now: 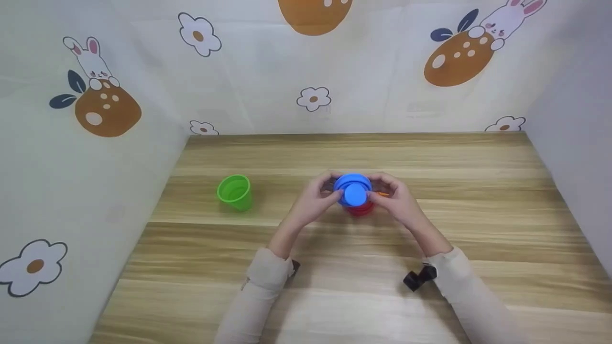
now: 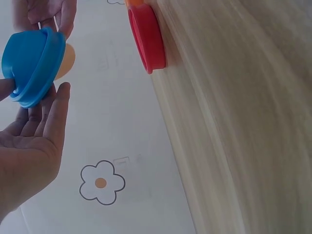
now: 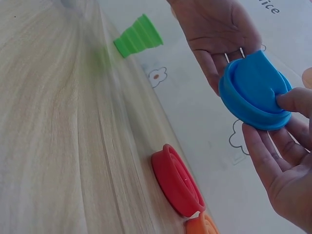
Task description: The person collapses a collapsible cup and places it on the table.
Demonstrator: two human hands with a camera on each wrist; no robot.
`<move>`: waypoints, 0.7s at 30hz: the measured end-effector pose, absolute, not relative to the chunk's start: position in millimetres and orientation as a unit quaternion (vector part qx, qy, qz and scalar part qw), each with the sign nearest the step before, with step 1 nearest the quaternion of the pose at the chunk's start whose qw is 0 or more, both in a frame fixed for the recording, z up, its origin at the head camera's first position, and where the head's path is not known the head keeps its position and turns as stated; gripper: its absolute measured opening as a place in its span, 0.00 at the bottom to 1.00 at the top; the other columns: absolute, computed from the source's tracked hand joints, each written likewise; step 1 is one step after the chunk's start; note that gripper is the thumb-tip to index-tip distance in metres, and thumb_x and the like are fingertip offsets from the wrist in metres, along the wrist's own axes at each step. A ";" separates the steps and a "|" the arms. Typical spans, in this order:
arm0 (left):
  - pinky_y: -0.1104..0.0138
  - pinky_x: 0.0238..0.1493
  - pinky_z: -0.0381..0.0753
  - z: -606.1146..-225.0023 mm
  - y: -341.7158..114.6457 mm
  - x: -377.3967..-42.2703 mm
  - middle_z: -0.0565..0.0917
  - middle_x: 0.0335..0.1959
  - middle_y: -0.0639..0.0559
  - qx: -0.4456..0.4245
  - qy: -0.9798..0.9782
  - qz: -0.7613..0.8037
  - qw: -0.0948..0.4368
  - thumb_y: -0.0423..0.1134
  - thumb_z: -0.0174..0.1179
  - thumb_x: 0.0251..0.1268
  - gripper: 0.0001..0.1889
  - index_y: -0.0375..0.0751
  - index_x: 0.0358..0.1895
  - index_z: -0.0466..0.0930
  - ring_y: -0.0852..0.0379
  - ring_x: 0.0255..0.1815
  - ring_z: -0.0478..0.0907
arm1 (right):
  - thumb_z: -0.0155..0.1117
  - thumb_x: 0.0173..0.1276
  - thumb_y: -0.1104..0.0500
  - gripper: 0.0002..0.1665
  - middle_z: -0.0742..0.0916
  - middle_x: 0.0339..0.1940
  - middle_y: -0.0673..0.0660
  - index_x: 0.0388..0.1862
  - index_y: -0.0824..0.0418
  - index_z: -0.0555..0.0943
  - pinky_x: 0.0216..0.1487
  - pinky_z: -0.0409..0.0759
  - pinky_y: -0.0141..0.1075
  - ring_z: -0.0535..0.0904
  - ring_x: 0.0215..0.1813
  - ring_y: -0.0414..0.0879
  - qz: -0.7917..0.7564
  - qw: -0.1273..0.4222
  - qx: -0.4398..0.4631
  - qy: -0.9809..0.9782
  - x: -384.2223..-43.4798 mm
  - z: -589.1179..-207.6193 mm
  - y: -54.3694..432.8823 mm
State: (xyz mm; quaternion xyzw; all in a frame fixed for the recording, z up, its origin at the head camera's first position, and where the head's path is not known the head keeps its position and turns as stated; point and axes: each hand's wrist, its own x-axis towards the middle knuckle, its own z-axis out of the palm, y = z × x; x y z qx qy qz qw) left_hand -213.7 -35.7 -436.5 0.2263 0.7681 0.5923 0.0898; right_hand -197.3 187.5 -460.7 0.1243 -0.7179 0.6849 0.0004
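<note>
I can see a person using both hands to hold up a blue cup [image 1: 355,193], the squishy kind that folds. The left hand [image 1: 311,203] grips one side and the right hand [image 1: 400,200] grips the other. The thumbs are on the small middle part, and the fingers go under the wide rim. The blue cup is up in the air over the table [image 1: 191,267], and its middle part sticks out and looks bent to one side.

Under it, a red cup [image 3: 178,180] sits squashed flat on the table. An orange cup [image 3: 200,225] is right next to the red one; I can't tell if they touch. Over on the person's left, well apart from the rest, a green cup [image 1: 241,198] stands up tall.

I think the thumbs may be working on the folds. If one thumb pushes harder than the other, the soft wall could buckle and go crooked. If the fingers let the rim slip, the blue cup could pop out and fall on the red cup, and maybe bump the orange one. Soft cups can spring back too, so letting go too soon could undo a fold.
</note>
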 end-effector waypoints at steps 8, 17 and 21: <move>0.61 0.56 0.84 -435.5 -35.5 -214.6 0.82 0.53 0.38 0.219 0.780 0.579 0.087 0.31 0.57 0.70 0.17 0.33 0.60 0.75 0.48 0.54 0.79 | 0.63 0.66 0.72 0.22 0.87 0.45 0.42 0.58 0.77 0.76 0.54 0.82 0.26 0.83 0.49 0.34 0.674 -0.004 0.121 -0.728 -197.1 -459.5 189.3; 0.57 0.59 0.83 -437.4 -32.4 -215.9 0.82 0.54 0.36 0.206 0.771 0.600 0.062 0.30 0.56 0.71 0.17 0.29 0.59 0.75 0.45 0.55 0.80 | 0.61 0.69 0.70 0.25 0.87 0.47 0.43 0.64 0.76 0.72 0.51 0.84 0.27 0.83 0.50 0.36 0.697 -0.026 0.105 -0.709 -196.2 -458.2 188.9; 0.53 0.62 0.81 -437.5 -31.1 -216.0 0.82 0.54 0.35 0.200 0.768 0.606 0.051 0.30 0.57 0.70 0.17 0.28 0.59 0.75 0.44 0.55 0.81 | 0.59 0.70 0.68 0.26 0.87 0.45 0.43 0.65 0.76 0.70 0.51 0.85 0.29 0.84 0.48 0.36 0.711 -0.047 0.093 -0.696 -195.9 -457.4 188.7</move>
